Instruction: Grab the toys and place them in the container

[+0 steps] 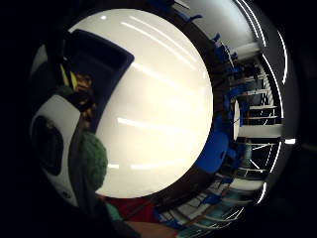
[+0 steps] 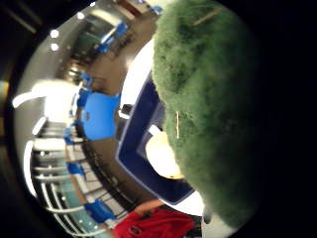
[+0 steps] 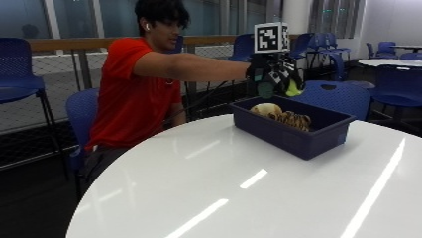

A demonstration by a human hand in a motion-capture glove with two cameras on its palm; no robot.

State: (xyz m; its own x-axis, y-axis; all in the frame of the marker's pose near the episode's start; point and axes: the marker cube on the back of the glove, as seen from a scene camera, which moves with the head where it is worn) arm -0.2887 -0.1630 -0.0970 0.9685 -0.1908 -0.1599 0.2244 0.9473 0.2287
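Fingers (image 3: 288,79) around one green toy (image 3: 266,89) above one container (image 3: 290,134) with two toys (image 3: 282,115).

Green toy (image 3: 266,89) mostly behind gloved hand (image 3: 277,74)

Overhead strip lights streak long white glare across the glossy white surface (image 3: 217,173). Both palm views bend strongly at their dark edges; close objects there blur.
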